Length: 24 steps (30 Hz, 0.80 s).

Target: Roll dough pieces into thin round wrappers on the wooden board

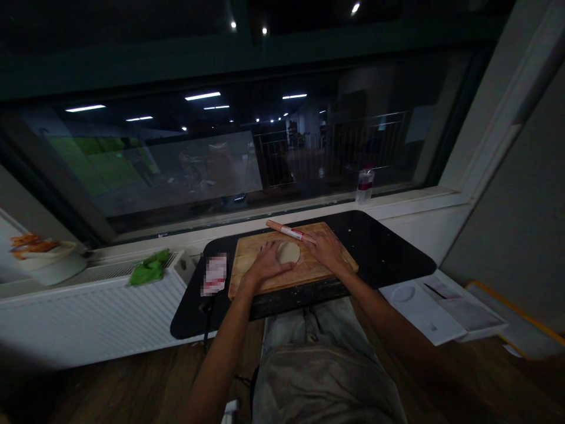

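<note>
A small flat round of pale dough (pixel 288 252) lies on a wooden cutting board (pixel 247 250) on a small black table (pixel 388 253). My left hand (pixel 267 262) rests on the board with fingers spread, touching the dough's left side. My right hand (pixel 325 247) lies flat, fingers stretched toward the dough's right edge. A wooden rolling pin (pixel 289 231) with a red-and-white label lies along the board's far edge, just beyond my right fingers.
A white packet (pixel 215 274) lies on the table left of the board. A plastic bottle (pixel 365 185) stands on the window sill. A green cloth (pixel 150 268) and a white bowl (pixel 48 262) sit on the radiator shelf at left. Papers (pixel 441 306) lie at right.
</note>
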Available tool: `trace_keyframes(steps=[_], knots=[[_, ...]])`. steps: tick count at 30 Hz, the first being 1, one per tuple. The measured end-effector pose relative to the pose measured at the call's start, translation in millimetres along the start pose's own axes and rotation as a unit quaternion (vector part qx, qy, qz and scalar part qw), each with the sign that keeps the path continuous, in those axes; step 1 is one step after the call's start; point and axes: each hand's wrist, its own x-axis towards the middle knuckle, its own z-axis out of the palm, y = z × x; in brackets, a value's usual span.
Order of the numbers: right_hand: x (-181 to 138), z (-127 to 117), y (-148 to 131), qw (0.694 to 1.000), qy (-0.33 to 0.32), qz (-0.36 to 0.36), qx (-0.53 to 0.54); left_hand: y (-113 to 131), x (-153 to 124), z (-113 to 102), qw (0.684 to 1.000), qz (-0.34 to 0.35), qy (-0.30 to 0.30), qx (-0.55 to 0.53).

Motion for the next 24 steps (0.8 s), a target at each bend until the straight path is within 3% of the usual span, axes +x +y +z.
trace_keyframes(steps=[8, 15, 24], knots=[[-1.8, -2.6, -1.8, 0.999, -0.016, -0.01, -0.044, 6.6, -2.1, -2.7, 1.0, 0.02, -0.013, -0.005], [3.1, 1.9, -1.4, 0.997, 0.001, -0.022, -0.077, -2.3, 1.3, 4.5, 1.0, 0.017, -0.01, -0.007], [21.4, -0.4, -4.6, 0.994, -0.069, -0.082, -0.023, -7.0, 2.6, 9.4, 1.0, 0.02, -0.012, 0.009]])
